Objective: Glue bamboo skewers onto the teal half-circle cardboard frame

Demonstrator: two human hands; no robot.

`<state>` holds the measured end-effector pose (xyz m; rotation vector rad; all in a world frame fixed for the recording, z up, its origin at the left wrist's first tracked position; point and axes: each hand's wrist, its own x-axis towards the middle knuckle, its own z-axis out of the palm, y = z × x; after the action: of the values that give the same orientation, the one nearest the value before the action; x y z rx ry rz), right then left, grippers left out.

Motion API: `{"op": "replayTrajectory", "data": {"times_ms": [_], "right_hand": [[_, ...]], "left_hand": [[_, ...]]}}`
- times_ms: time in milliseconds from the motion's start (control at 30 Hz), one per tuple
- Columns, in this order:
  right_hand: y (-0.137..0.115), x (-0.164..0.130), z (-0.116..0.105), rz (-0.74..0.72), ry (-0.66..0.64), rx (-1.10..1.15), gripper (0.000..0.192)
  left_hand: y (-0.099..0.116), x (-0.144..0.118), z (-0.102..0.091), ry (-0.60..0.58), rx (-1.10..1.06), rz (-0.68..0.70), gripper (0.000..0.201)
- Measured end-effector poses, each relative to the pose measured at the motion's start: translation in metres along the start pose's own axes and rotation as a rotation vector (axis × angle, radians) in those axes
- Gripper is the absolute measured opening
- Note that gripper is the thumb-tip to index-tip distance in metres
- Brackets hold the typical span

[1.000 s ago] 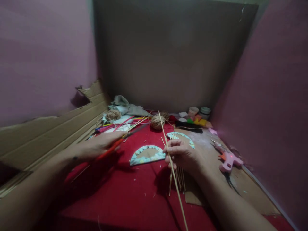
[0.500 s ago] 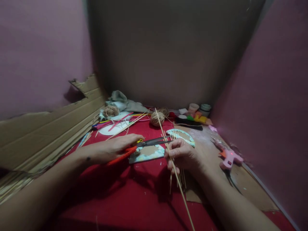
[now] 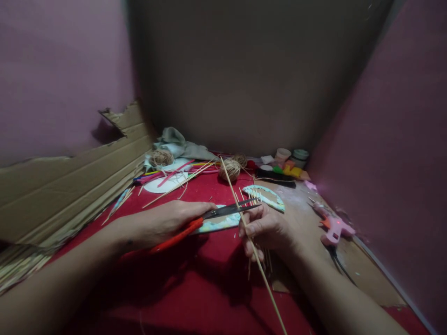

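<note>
My left hand (image 3: 183, 216) is closed round the orange handles of a pair of scissors (image 3: 223, 212), whose dark blades point right. A long thin wooden stick (image 3: 262, 273) slants between the blades, pinched by the thumb and fingers of my right hand (image 3: 263, 228). Several shorter sticks (image 3: 252, 197) also sit in my right hand, their ends showing above and below the fingers. Under the scissors lies a cardboard piece with a pale blue patterned edge (image 3: 216, 227), partly hidden. A similar half-round piece (image 3: 268, 197) rests beyond my right hand.
A pink glue gun (image 3: 335, 229) with a black cord lies on a cardboard sheet (image 3: 370, 274) at right. Behind are balls of twine (image 3: 229, 170), loose long sticks (image 3: 181, 182), a white disc (image 3: 162, 183), cloth (image 3: 174, 142) and small tubs (image 3: 299, 157). Torn cardboard (image 3: 70, 181) leans along the left wall.
The scissor blades have drawn closer together around the long stick. My left hand has moved slightly right, and the view has shifted a little.
</note>
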<state>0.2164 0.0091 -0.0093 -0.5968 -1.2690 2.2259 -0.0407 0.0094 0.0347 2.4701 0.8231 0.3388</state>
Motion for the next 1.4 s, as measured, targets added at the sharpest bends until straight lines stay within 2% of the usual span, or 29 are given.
{"op": "replayTrajectory", "data": {"times_ms": [200, 300, 467, 533, 700, 833, 900, 1100, 1300, 1400], "right_hand": [[0.005, 0.002, 0.001, 0.0, 0.013, 0.021, 0.016], [0.007, 0.003, 0.0, 0.012, 0.018, 0.02, 0.017], [0.009, 0.006, -0.002, -0.009, 0.037, 0.004, 0.019], [0.011, 0.008, 0.001, -0.054, 0.079, 0.001, 0.02], [0.014, 0.016, 0.015, -0.304, 0.264, 0.053, 0.019], [0.011, 0.019, 0.02, -0.302, 0.359, 0.097, 0.016], [0.011, 0.02, 0.022, -0.31, 0.388, 0.107, 0.017], [0.012, 0.025, 0.036, -0.387, 0.475, 0.043, 0.031], [0.005, 0.023, 0.04, -0.324, 0.431, 0.051, 0.026], [-0.001, 0.019, 0.04, -0.267, 0.359, 0.108, 0.024]], "left_hand": [[-0.003, -0.006, 0.005, -0.023, 0.154, -0.049, 0.008], [-0.01, -0.008, 0.009, -0.052, 0.144, -0.072, 0.006], [-0.019, -0.009, 0.013, -0.034, 0.12, -0.072, 0.007], [-0.02, -0.009, 0.014, -0.013, 0.133, -0.069, 0.008], [-0.026, -0.008, 0.013, 0.056, 0.137, -0.117, 0.018], [-0.033, -0.009, 0.015, 0.06, 0.195, -0.141, 0.021], [-0.036, -0.01, 0.018, 0.078, 0.211, -0.147, 0.015], [-0.03, -0.009, 0.022, 0.069, 0.172, -0.24, 0.012], [-0.024, -0.011, 0.021, 0.094, 0.097, -0.234, 0.022], [-0.025, -0.012, 0.024, 0.171, 0.04, -0.14, 0.023]]}}
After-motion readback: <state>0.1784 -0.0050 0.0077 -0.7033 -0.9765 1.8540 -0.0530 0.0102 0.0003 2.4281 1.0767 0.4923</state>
